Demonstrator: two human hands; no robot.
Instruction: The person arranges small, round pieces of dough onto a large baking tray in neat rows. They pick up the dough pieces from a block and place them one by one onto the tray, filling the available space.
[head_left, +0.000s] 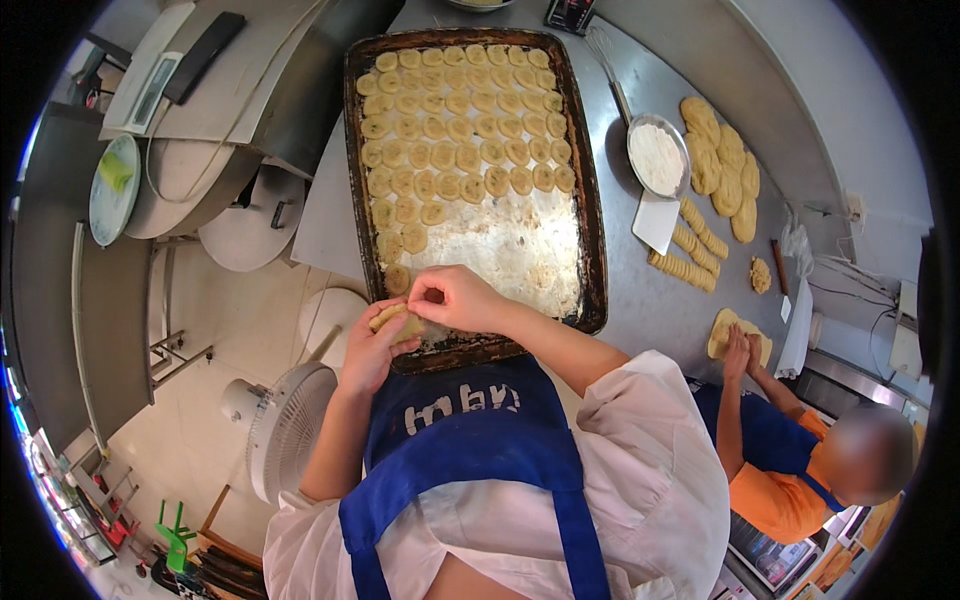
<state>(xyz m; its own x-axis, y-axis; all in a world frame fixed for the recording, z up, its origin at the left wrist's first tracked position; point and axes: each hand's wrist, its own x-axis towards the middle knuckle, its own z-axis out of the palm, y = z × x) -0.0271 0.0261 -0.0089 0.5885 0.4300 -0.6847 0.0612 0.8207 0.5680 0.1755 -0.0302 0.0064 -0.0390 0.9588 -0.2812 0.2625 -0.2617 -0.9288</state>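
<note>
A large dark-rimmed baking tray (600, 255) lies in front of me, with rows of small flat dough rounds (471, 154) over its far part and down its left side. Its near right part shows bare, shiny metal. My left hand (375, 345) holds a stack of flat dough pieces (401, 326) above the tray's near left corner. The fingertips of my right hand (457, 298) are pinched together at the top edge of that dough; whether a piece is between them I cannot tell.
Right of the tray lie a metal bowl of flour (656, 157), a whisk (611, 67), a white scraper (654, 223), sliced dough rolls (682, 259) and dough lumps (724, 161). A co-worker (787, 457) presses dough (724, 330) at right. A fan (289, 435) stands at left.
</note>
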